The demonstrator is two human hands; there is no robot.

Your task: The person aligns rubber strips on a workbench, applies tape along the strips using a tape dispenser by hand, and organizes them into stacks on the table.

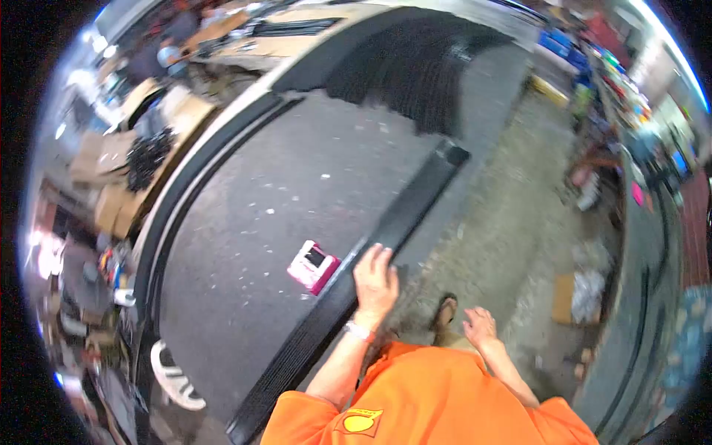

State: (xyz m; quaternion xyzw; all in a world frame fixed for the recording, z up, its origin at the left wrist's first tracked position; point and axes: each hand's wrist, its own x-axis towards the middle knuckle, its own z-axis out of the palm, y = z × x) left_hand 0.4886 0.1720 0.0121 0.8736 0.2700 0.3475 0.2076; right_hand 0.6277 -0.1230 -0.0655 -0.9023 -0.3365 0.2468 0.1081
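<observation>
A long black bundle of thin strips (297, 348) lies diagonally along the near edge of the dark table, with a shiny band near its far end. My left hand (376, 285) rests on this bundle around its middle, fingers stretched out and not wrapped round it. Just left of the bundle sits a small pink and white box (314, 267) with a dark square on top. Over the floor beside my body hangs my right hand (480, 326), its fingers loosely apart and nothing in them.
A wide spread of black strips (400, 63) covers the table's far end. Long black strips (196, 167) curve along its left edge, near a white curved object (176, 378). Across the floor aisle, a cluttered bench (630, 297) runs along the right, with a cardboard box (567, 297) beside it.
</observation>
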